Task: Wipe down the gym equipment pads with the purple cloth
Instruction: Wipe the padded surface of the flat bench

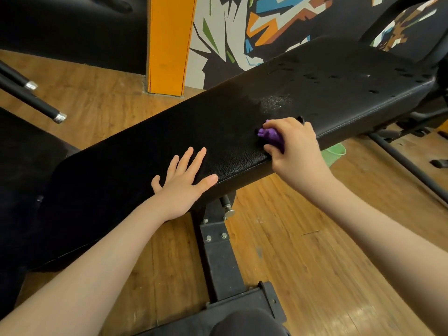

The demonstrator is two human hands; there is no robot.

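Observation:
A long black bench pad [242,122] runs diagonally from lower left to upper right. My right hand [294,144] grips a bunched purple cloth [270,135] and holds it against the pad's near edge. Only a small part of the cloth shows under the fingers. My left hand [184,178] lies flat on the pad with its fingers spread, left of the cloth. A damp, shiny patch [276,101] and dark droplets mark the pad beyond the right hand.
The bench's black steel frame [218,258] and foot stand on a wooden floor [327,263]. Another black pad [21,166] sits at the left, with two bar ends [46,110] above it. An orange pillar [169,44] and a painted wall stand behind. A green bucket [333,155] shows under the bench.

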